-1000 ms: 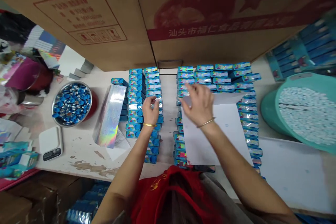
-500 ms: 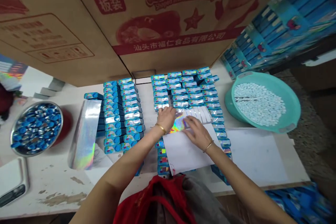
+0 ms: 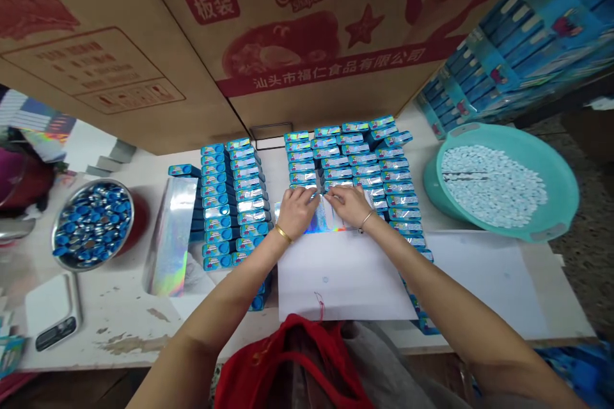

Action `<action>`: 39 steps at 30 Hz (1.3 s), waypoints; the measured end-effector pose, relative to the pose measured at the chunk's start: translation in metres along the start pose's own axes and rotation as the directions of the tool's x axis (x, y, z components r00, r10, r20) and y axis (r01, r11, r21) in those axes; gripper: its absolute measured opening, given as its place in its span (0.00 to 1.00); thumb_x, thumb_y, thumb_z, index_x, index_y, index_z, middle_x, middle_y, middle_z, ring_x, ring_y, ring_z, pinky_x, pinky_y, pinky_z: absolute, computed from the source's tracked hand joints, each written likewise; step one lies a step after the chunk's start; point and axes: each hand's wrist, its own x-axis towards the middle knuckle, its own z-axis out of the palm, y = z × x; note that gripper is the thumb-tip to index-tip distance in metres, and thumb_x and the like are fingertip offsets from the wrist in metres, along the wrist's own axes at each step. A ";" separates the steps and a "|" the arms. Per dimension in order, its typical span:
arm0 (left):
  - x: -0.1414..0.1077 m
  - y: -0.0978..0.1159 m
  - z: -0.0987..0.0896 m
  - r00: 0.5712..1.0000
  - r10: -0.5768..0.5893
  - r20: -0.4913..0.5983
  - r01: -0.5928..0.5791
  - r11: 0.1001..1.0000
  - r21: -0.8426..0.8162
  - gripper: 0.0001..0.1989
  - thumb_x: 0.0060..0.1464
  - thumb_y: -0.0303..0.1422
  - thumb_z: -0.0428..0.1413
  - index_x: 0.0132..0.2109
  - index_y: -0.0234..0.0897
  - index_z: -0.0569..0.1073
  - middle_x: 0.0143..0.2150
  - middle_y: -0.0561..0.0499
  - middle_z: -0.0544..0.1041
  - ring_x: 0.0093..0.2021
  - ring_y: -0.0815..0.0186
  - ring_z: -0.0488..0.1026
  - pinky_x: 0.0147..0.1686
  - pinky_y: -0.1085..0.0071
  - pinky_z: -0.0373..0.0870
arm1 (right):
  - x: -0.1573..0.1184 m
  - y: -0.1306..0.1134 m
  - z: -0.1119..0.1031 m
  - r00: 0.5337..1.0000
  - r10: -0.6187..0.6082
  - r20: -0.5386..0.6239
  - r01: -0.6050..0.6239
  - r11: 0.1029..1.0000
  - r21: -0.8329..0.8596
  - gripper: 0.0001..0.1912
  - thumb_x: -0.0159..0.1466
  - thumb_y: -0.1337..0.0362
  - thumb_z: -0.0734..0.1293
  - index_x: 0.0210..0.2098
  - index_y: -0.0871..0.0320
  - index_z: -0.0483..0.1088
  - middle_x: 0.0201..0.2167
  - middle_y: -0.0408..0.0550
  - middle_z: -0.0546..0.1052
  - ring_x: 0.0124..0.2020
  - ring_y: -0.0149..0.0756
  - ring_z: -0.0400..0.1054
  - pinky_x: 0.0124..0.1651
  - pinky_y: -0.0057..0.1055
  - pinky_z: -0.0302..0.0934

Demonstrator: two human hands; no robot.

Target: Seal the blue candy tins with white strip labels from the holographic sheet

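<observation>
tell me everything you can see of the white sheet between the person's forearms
The white sheet is thin, smooth and looks like paper, roughly rectangular, with a small faint mark on it. It lies nearly flat over rows of blue boxes, its near edge by the person's red garment. A shiny, rainbow-tinted band shows at its far edge, with the left hand and right hand close together on it; whether the band is part of the sheet is unclear.

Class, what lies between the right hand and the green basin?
From the right hand: rows of blue boxes, then white tabletop, in the head view.
</observation>
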 end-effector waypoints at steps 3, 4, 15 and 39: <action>-0.013 0.009 0.008 0.999 -0.021 -0.031 0.019 0.998 -0.054 0.14 0.63 0.31 0.45 0.49 0.41 0.73 0.56 0.44 0.71 0.52 0.57 0.65 0.47 0.59 0.60 | 0.005 0.005 0.001 0.998 0.058 0.031 -0.059 0.998 0.021 0.11 0.65 0.62 0.60 0.31 0.56 0.72 0.37 0.46 0.79 0.42 0.39 0.69 0.45 0.34 0.48; -0.020 0.014 0.009 0.999 -0.019 -0.042 0.015 0.996 -0.091 0.13 0.62 0.30 0.45 0.47 0.40 0.73 0.55 0.44 0.71 0.51 0.58 0.66 0.47 0.59 0.61 | 0.006 0.008 0.001 0.997 0.071 0.028 -0.071 0.997 0.011 0.11 0.65 0.61 0.60 0.31 0.56 0.72 0.38 0.46 0.79 0.42 0.39 0.69 0.45 0.34 0.48; -0.014 0.020 -0.005 0.972 -0.161 -0.172 0.103 0.948 -0.303 0.23 0.60 0.30 0.48 0.62 0.36 0.59 0.46 0.42 0.73 0.44 0.60 0.69 0.46 0.63 0.64 | 0.006 0.018 -0.006 0.999 0.036 0.039 -0.029 0.986 -0.166 0.12 0.65 0.62 0.59 0.31 0.58 0.73 0.36 0.50 0.78 0.42 0.41 0.68 0.42 0.35 0.46; -0.124 0.011 -0.040 0.517 -0.842 -0.153 0.173 0.278 -0.945 0.34 0.51 0.36 0.61 0.62 0.44 0.56 0.32 0.55 0.67 0.32 0.72 0.67 0.35 0.75 0.68 | -0.062 -0.083 0.038 0.994 0.103 0.028 -0.092 0.694 0.714 0.31 0.62 0.41 0.58 0.51 0.58 0.66 0.35 0.49 0.73 0.34 0.38 0.68 0.36 0.34 0.64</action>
